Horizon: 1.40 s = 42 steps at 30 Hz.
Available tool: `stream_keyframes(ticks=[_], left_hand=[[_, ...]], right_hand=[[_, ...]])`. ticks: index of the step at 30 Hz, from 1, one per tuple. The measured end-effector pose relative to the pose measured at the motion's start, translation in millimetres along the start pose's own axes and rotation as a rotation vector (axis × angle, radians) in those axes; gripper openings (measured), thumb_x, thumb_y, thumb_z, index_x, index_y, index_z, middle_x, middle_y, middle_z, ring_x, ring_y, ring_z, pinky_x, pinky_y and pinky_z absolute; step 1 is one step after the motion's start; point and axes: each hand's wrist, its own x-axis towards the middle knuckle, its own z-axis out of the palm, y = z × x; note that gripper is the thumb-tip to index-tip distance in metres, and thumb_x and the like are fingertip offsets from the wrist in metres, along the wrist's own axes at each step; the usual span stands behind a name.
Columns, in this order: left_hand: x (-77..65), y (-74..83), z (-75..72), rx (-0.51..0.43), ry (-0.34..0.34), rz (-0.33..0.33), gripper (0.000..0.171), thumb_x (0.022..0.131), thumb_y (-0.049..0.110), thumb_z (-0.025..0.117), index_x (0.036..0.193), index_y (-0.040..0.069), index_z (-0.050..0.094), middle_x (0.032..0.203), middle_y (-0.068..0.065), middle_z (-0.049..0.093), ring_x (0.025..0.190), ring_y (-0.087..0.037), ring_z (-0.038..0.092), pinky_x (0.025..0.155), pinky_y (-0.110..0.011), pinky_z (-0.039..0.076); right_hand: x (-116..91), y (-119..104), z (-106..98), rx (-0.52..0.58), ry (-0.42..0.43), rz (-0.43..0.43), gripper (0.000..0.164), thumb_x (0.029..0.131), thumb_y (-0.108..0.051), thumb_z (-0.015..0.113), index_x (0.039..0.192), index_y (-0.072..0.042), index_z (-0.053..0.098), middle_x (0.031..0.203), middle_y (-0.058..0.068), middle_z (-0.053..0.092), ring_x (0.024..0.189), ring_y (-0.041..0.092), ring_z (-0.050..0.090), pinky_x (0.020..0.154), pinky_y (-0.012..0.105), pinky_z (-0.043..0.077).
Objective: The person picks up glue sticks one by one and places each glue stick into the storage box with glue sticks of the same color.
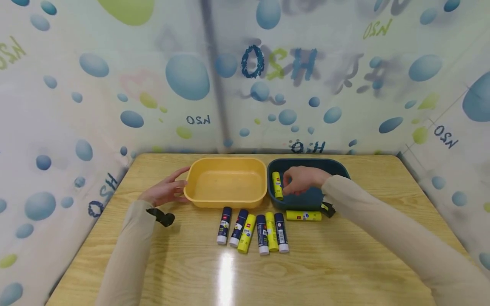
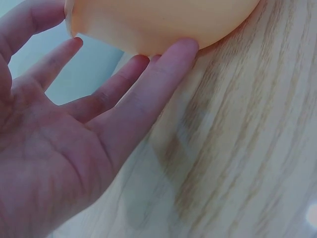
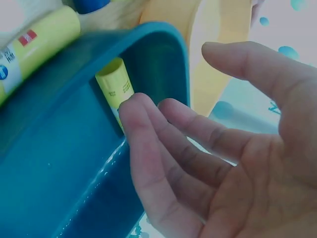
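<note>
Over the dark blue basin (image 1: 306, 199) is my right hand (image 1: 302, 178), its fingers loosely bent and the thumb held apart from them. Inside that basin, against the left wall, a yellow glue stick (image 1: 277, 185) leans close beside the fingertips. The right wrist view shows the fingertips overlapping this glue stick (image 3: 115, 84), with nothing between thumb and fingers. My left hand (image 1: 164, 191) touches the left end of the yellow-orange basin (image 1: 227, 187). In the left wrist view its fingers are spread along the outer wall (image 2: 163, 22), one digit at the rim.
In front of the basins lie several dark blue glue sticks with white ends (image 1: 224, 225) and two yellow ones (image 1: 246, 233) in a loose row. Another yellow glue stick (image 1: 303, 216) lies sideways along the blue basin's front. A patterned curtain (image 1: 237, 106) stands behind the wooden table (image 1: 183, 272).
</note>
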Motion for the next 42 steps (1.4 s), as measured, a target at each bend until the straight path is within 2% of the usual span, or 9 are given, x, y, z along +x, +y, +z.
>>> stream_keyframes(ticks=[9,19,27,30,34,38,42], left_hand=[[-0.1,0.6,0.2,-0.009,0.0,-0.007,0.069,0.102,0.014,0.048,0.156,0.028,0.008,0.157,-0.015,0.011,0.121,-0.034,0.049,0.097,-0.053,0.043],[-0.2,0.9,0.7,0.005,0.009,-0.016,0.069,0.102,0.016,0.048,0.156,0.028,0.008,0.157,-0.016,0.011,0.123,-0.036,0.047,0.096,-0.052,0.044],[0.4,0.0,-0.6,0.021,0.001,-0.01,0.068,0.103,0.015,0.046,0.156,0.029,0.007,0.157,-0.016,0.011,0.126,-0.038,0.043,0.097,-0.053,0.044],[0.4,-0.7,-1.4,0.026,0.0,-0.008,0.068,0.102,0.016,0.047,0.156,0.029,0.008,0.157,-0.016,0.011,0.125,-0.037,0.045,0.096,-0.052,0.044],[0.8,-1.4,-2.8,0.027,-0.005,-0.005,0.069,0.102,0.017,0.049,0.156,0.03,0.009,0.157,-0.016,0.011,0.123,-0.035,0.048,0.095,-0.051,0.046],[1.5,-1.7,-3.8,0.026,-0.016,-0.002,0.069,0.102,0.017,0.049,0.156,0.03,0.008,0.157,-0.017,0.01,0.121,-0.033,0.05,0.094,-0.05,0.047],[1.0,-1.3,-3.7,0.025,-0.02,-0.004,0.069,0.102,0.016,0.048,0.156,0.029,0.008,0.157,-0.017,0.011,0.121,-0.034,0.05,0.094,-0.051,0.047]], right_hand=[[-15.5,-4.1,12.2,-0.047,-0.008,-0.049,0.022,0.089,-0.029,0.067,0.1,-0.011,0.062,0.087,0.003,0.062,0.076,0.019,0.058,0.069,0.031,0.047],[-31.7,1.4,29.0,-0.093,-0.001,-0.107,0.025,0.088,-0.028,0.07,0.105,-0.011,0.064,0.092,-0.001,0.063,0.079,0.015,0.056,0.075,0.034,0.049],[-46.1,11.3,44.4,-0.026,-0.015,-0.18,0.028,0.086,-0.023,0.071,0.109,-0.008,0.065,0.093,-0.004,0.062,0.081,0.013,0.055,0.074,0.03,0.049],[-51.2,13.2,50.9,-0.013,-0.022,-0.194,0.029,0.086,-0.022,0.071,0.11,-0.007,0.066,0.098,-0.002,0.063,0.086,0.014,0.057,0.078,0.031,0.05],[-58.0,16.2,58.7,0.001,-0.022,-0.205,0.032,0.087,-0.023,0.07,0.115,-0.008,0.065,0.111,0.004,0.064,0.099,0.023,0.058,0.086,0.039,0.05],[-64.0,18.7,65.8,-0.008,-0.012,-0.204,0.042,0.087,-0.025,0.07,0.123,-0.006,0.062,0.123,0.009,0.06,0.113,0.03,0.054,0.096,0.048,0.045],[-67.5,19.7,72.1,-0.012,-0.021,-0.182,0.053,0.088,-0.026,0.069,0.134,-0.003,0.055,0.135,0.013,0.053,0.125,0.033,0.047,0.104,0.051,0.037]])
